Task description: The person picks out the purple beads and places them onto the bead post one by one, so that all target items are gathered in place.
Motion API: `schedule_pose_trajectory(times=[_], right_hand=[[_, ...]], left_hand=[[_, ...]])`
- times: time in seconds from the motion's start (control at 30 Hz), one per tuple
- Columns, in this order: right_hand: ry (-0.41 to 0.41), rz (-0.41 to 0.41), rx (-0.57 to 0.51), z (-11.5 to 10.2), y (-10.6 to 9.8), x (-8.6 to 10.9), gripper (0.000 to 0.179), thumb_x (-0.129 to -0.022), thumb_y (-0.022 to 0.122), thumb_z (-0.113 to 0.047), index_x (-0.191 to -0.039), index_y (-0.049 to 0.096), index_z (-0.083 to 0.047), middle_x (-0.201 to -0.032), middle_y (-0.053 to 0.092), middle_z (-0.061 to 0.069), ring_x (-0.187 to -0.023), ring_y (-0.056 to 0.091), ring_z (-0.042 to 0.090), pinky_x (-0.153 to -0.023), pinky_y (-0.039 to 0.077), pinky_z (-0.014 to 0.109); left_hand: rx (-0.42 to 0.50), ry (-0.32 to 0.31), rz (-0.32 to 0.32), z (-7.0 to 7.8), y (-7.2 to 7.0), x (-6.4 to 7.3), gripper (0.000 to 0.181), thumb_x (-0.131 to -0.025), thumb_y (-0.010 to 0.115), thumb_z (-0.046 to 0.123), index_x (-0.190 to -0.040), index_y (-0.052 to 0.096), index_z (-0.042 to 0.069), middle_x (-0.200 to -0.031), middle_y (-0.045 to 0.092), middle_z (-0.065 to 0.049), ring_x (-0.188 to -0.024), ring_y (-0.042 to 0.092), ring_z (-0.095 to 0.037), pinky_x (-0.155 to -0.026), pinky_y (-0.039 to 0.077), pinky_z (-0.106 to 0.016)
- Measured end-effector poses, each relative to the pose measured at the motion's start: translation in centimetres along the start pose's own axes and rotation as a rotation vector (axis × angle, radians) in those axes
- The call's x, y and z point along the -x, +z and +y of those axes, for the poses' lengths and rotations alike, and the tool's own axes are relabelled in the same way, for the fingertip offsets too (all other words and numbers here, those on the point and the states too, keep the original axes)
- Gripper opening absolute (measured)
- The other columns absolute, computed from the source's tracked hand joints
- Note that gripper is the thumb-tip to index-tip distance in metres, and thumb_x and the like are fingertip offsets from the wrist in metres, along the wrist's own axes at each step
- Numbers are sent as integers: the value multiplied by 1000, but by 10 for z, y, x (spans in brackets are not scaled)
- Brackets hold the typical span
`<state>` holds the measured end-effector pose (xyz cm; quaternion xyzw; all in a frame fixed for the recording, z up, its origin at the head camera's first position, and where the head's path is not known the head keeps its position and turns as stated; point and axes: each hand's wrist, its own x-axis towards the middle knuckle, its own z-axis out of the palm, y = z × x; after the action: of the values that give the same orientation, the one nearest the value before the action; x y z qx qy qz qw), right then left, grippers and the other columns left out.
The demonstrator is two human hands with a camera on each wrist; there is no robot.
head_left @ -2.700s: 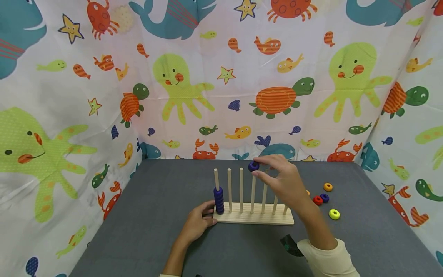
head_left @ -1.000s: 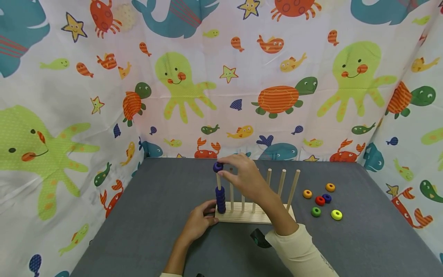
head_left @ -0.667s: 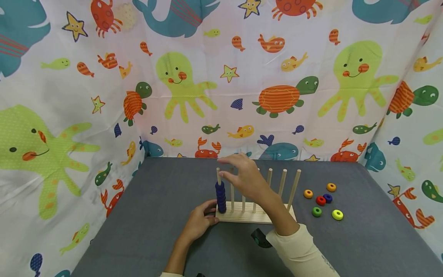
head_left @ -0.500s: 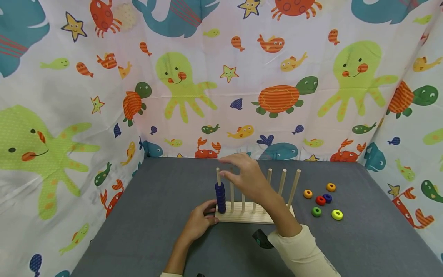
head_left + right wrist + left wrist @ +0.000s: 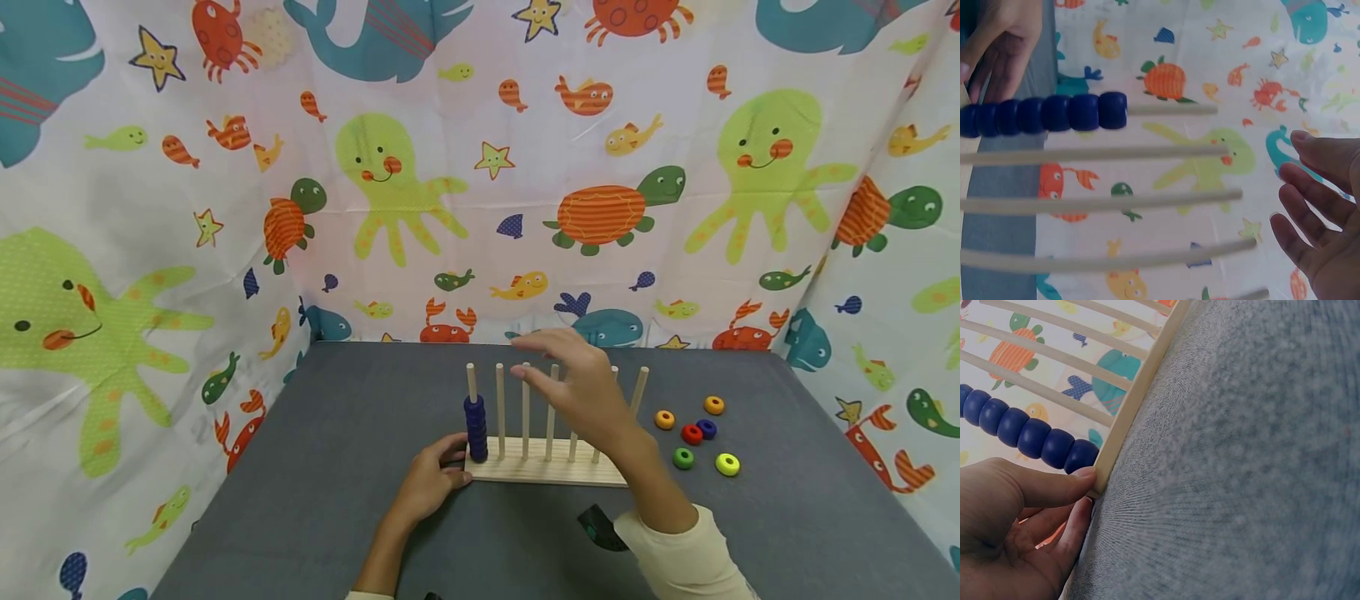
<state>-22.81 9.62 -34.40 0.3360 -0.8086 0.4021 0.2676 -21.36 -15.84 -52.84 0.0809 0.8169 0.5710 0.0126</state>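
A wooden peg rack point(image 5: 547, 471) with several upright pegs stands on the grey table. Dark blue beads point(image 5: 476, 429) are stacked on its leftmost peg, whose top part shows bare. My left hand point(image 5: 429, 479) grips the left end of the rack's base; in the left wrist view the thumb point(image 5: 1063, 487) presses the base edge just beside the lowest bead. My right hand point(image 5: 581, 387) hovers at the height of the peg tops, fingers apart and holding nothing. In the right wrist view, the right hand point(image 5: 1325, 206) is clear of the peg ends.
Right of the rack lie loose beads: two orange ones point(image 5: 714, 405), a red bead point(image 5: 692, 434), a blue bead point(image 5: 706, 428), a green bead point(image 5: 683, 457) and a yellow bead point(image 5: 727, 464). A curtain printed with sea animals point(image 5: 450, 208) hangs behind the table.
My right hand has carried a blue bead left to the leftmost peg and let it go; it dropped onto the stack. The hand has since moved back right. The left hand has stayed put.
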Motion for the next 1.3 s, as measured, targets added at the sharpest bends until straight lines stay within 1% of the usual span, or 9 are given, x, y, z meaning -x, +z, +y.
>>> schedule_pose_trajectory(times=[0.1,0.17,0.27,0.4,0.53,0.63,0.83,1.03,1.3], right_hand=[[-11,48,3,4,-10,7,36,-87,86,-7,-123,78,-9,-121,77,3,-100,64,16,-83,56,27],[-17,79,5,8,-17,11,38,-85,87,-4,-122,78,-8,-119,78,3,-98,63,15,-82,51,17],[-20,118,12,14,-27,18,39,-83,87,1,-121,78,-7,-116,78,5,-99,63,16,-86,48,9],[12,159,40,22,-41,26,39,-83,87,3,-121,78,-5,-115,77,6,-99,63,13,-87,47,9],[59,193,72,27,-53,35,41,-83,87,4,-121,78,-5,-116,77,7,-100,61,5,-88,47,9],[79,218,82,32,-60,42,41,-82,86,6,-121,78,-3,-115,77,9,-99,61,1,-87,49,8],[114,255,99,42,-72,54,41,-83,85,8,-121,78,-3,-115,77,11,-97,63,0,-85,48,3],[146,282,111,53,-80,65,40,-83,85,8,-121,78,-3,-113,77,11,-101,61,-4,-86,48,5],[228,281,130,67,-90,80,36,-89,82,2,-124,77,-3,-112,76,12,-101,63,-2,-87,48,5]], left_hand=[[-13,3,3,-1,0,0,61,-87,77,-8,-145,61,1,-142,64,-24,-125,67,-40,-98,61,-44],[-21,4,4,-1,0,0,61,-87,77,-7,-145,61,1,-142,65,-24,-125,67,-40,-97,61,-44],[-27,2,4,0,0,0,61,-87,77,-7,-145,61,1,-142,65,-24,-125,67,-40,-98,61,-44],[-12,2,3,0,0,1,61,-87,77,-8,-146,60,1,-143,64,-24,-127,66,-40,-99,61,-45],[-2,6,1,1,0,1,61,-88,77,-7,-146,60,1,-144,63,-24,-128,65,-41,-99,60,-46],[-14,6,2,0,0,0,61,-88,77,-7,-146,60,1,-144,63,-24,-127,66,-40,-99,61,-45],[-49,-5,4,-4,1,-3,60,-89,76,-7,-146,61,2,-145,63,-22,-128,66,-39,-99,61,-42],[-54,-20,2,-3,2,-3,61,-89,75,-6,-147,60,3,-146,62,-22,-128,66,-39,-100,61,-45],[-61,-24,0,-2,2,-3,62,-89,75,-6,-148,59,3,-147,62,-22,-127,66,-39,-99,61,-44]])
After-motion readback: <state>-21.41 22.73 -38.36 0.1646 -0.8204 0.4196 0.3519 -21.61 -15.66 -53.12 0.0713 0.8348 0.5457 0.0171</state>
